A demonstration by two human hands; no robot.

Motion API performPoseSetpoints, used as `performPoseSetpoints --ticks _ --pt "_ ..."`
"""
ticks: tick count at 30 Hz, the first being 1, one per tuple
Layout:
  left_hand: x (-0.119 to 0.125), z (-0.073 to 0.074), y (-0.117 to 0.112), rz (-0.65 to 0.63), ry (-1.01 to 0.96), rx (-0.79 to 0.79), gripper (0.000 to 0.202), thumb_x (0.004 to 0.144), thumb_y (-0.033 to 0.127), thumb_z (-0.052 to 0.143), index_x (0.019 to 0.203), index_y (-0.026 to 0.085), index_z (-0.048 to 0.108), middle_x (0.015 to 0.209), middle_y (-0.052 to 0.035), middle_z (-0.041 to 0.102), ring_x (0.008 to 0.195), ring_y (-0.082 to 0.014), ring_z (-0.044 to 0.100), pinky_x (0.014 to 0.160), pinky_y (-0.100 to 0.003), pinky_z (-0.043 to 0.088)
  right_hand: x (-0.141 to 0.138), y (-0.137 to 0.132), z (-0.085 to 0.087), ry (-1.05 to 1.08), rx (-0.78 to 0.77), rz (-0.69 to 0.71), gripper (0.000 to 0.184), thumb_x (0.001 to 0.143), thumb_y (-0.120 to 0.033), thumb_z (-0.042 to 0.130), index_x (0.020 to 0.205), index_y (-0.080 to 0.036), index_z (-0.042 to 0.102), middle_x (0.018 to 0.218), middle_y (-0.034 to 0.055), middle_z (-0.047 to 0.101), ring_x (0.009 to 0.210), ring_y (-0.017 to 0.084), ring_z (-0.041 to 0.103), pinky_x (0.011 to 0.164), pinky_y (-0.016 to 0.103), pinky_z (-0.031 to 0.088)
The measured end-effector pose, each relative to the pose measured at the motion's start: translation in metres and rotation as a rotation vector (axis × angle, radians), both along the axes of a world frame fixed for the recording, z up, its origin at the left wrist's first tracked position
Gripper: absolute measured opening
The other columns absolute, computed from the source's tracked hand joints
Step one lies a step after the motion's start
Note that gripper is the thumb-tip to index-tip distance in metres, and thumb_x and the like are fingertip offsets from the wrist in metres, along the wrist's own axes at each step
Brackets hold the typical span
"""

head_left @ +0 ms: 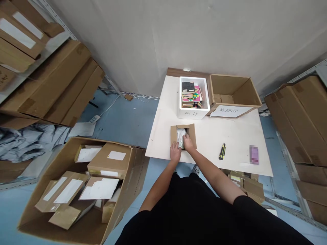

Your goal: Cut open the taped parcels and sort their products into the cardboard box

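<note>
A small open cardboard box sits near the front edge of the white table, with white wrapping and a greenish item inside. My left hand grips the box's near edge, fingers curled over it. My right hand reaches into the box, fingers closed around the greenish item.
A white foam bin with colourful packs and an open brown carton with a paper label stand at the table's back. A yellow-black utility knife and a pink item lie to the right. A large carton of parcels stands on the floor left.
</note>
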State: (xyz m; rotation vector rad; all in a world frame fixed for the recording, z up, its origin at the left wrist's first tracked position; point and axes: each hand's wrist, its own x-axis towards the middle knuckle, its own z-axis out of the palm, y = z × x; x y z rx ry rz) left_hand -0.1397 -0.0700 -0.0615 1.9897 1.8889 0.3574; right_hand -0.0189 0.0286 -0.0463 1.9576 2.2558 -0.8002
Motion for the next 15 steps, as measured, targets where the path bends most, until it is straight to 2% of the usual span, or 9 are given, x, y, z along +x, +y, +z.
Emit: performPoseSetpoints --ticks 3,7,12,15 --pt "0.002 -0.001 0.0 -0.008 -0.012 -0.016 0.018 0.099 0.014 0.063 0.097 0.021 0.079 0.155 -0.0105 0.062 0.155 -0.0373 0.043 0.117 -0.057 0.047 -0.008 0.007 -0.002 -0.086 -0.003 -0.044 0.05 0.096 -0.004 0.051 0.143 -0.019 0.059 0.144 0.0205 0.057 0.127 0.029 0.06 0.101 0.035 0.051" --pt "-0.001 -0.002 -0.001 0.008 -0.036 -0.032 0.017 0.099 0.017 0.065 0.106 0.022 0.08 0.157 -0.011 0.06 0.157 -0.0371 0.04 0.119 -0.057 0.045 -0.028 0.006 -0.006 -0.15 0.017 -0.078 0.067 0.099 -0.018 0.061 0.163 -0.024 0.04 0.151 0.0204 0.051 0.134 0.032 0.057 0.101 0.038 0.054" --pt "-0.008 -0.002 -0.001 0.001 -0.076 -0.055 0.019 0.098 0.019 0.068 0.113 0.025 0.08 0.158 -0.0111 0.059 0.157 -0.0375 0.039 0.12 -0.058 0.044 -0.038 0.005 -0.011 -0.164 -0.076 -0.119 0.098 0.094 -0.034 0.076 0.173 -0.028 0.018 0.158 0.0242 0.044 0.118 0.03 0.071 0.098 0.038 0.056" --pt "-0.007 -0.001 0.0 0.002 -0.09 -0.043 0.02 0.099 0.017 0.067 0.111 0.025 0.081 0.155 -0.0117 0.061 0.157 -0.0372 0.039 0.12 -0.058 0.044 -0.036 0.008 -0.012 -0.16 -0.128 -0.098 0.112 0.089 -0.04 0.082 0.175 -0.03 0.011 0.168 0.0282 0.032 0.115 0.032 0.074 0.098 0.041 0.056"
